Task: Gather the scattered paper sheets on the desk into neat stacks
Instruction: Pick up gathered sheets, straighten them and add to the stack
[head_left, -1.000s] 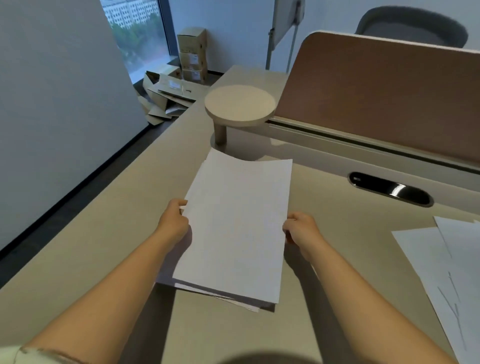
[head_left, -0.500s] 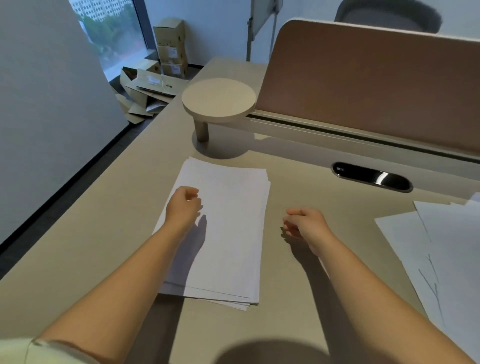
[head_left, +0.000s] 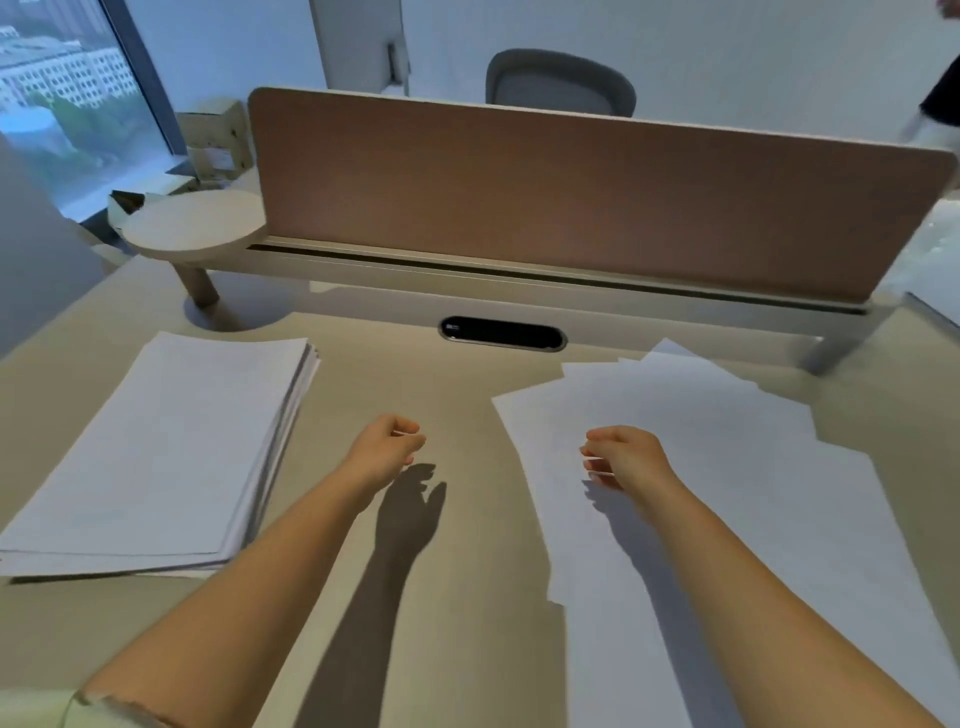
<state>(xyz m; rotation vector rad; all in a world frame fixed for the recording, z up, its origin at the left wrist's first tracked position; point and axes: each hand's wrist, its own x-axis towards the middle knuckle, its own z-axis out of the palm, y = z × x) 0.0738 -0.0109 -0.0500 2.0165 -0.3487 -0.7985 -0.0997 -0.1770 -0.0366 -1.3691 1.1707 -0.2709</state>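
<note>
One neat paper stack (head_left: 156, 457) done, lying flat on desk (head_left: 447, 395) at left, edges roughly squared. Several loose sheets (head_left: 701, 467) left at right, fanned and overlapping, corners askew. Left hand (head_left: 384, 449) over bare desk, fingers loosely curled, holding nothing. Right hand (head_left: 623, 457) over loose sheets, fingers loosely curled, nothing held; contact with paper unclear. Judgement: about half done; second stack remaining.

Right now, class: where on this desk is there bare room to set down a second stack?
Bare desk runs between the neat stack and the loose sheets, under the left hand. The right hand hovers over the crowded right side, where sheets overlap.
</note>
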